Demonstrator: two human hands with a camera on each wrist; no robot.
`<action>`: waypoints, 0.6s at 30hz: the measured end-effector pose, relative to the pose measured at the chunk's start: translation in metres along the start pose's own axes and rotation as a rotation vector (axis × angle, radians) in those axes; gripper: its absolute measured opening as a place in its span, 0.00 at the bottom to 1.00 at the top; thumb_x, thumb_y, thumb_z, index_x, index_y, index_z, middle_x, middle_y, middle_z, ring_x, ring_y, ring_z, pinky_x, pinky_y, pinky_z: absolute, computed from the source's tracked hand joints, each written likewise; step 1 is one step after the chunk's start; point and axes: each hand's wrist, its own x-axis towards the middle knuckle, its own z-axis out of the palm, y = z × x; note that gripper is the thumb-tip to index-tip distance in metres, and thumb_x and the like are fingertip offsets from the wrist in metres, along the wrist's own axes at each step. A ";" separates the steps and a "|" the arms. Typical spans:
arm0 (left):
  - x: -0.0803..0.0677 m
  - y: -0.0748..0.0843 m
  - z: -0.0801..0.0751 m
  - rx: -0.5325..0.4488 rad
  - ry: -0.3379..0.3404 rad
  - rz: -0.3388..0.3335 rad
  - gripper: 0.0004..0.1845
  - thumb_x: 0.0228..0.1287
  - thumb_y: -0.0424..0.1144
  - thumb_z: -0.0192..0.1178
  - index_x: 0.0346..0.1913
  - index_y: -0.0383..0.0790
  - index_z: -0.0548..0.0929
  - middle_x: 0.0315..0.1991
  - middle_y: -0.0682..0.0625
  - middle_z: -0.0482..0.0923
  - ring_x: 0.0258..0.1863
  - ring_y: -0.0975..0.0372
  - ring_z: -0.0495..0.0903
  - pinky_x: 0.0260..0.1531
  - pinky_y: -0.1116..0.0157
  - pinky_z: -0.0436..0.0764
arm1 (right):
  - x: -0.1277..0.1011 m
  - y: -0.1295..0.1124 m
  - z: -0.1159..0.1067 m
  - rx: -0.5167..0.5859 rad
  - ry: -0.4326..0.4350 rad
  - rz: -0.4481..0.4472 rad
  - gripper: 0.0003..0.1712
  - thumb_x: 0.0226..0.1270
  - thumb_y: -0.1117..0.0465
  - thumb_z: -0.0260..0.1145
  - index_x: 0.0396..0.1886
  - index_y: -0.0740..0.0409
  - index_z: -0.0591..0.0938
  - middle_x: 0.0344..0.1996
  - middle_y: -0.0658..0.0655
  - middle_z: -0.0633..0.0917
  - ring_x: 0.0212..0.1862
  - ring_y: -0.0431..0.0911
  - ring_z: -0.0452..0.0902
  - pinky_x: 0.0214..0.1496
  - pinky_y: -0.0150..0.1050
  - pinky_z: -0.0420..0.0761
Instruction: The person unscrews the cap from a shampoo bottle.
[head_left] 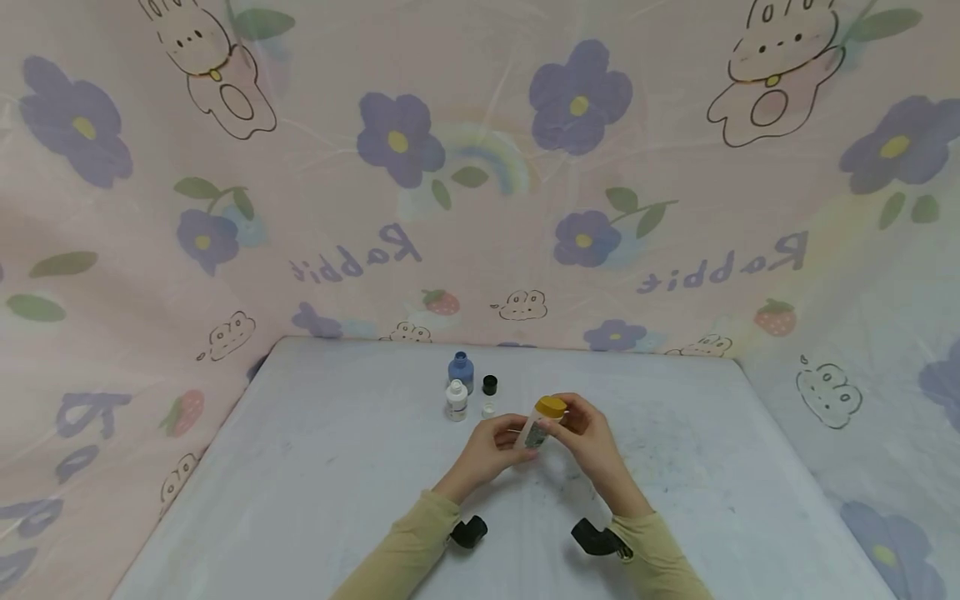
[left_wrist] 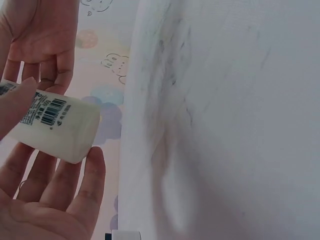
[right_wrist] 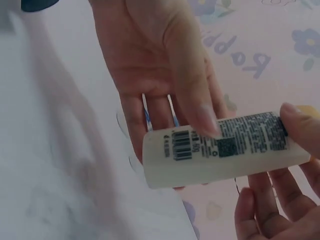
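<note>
Showing barcode label, white bottle

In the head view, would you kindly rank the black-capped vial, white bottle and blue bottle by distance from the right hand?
From the right hand:
1. Black-capped vial, just left of it.
2. White bottle, further left.
3. Blue bottle, behind the white bottle, near the wall.

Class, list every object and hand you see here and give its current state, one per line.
Yellow-capped bottle: capped, tilted, held above the table by both hands.
Left hand: grips the bottle's body.
Right hand: holds the bottle near its cap.
Blue bottle: upright, capped.
White bottle: upright, capped.
Black-capped vial: upright, capped.
</note>
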 end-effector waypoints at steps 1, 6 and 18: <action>-0.002 0.004 -0.001 0.003 0.004 0.004 0.22 0.56 0.29 0.68 0.55 0.34 0.79 0.51 0.44 0.79 0.50 0.50 0.80 0.49 0.59 0.78 | 0.001 0.003 0.002 0.016 0.003 0.003 0.22 0.61 0.62 0.70 0.53 0.61 0.76 0.46 0.60 0.80 0.44 0.48 0.78 0.45 0.36 0.79; -0.009 0.015 -0.004 0.014 0.037 0.021 0.18 0.57 0.30 0.68 0.52 0.34 0.81 0.48 0.44 0.81 0.48 0.52 0.81 0.46 0.64 0.80 | -0.001 0.006 0.012 0.060 0.001 -0.039 0.22 0.60 0.60 0.71 0.53 0.61 0.77 0.46 0.60 0.80 0.44 0.48 0.78 0.45 0.36 0.79; -0.008 -0.009 -0.008 0.060 0.181 0.028 0.18 0.52 0.32 0.72 0.49 0.36 0.83 0.43 0.46 0.83 0.42 0.58 0.83 0.41 0.67 0.81 | -0.004 0.002 0.028 0.079 0.074 -0.075 0.24 0.59 0.60 0.72 0.55 0.59 0.76 0.50 0.59 0.80 0.51 0.49 0.77 0.52 0.36 0.76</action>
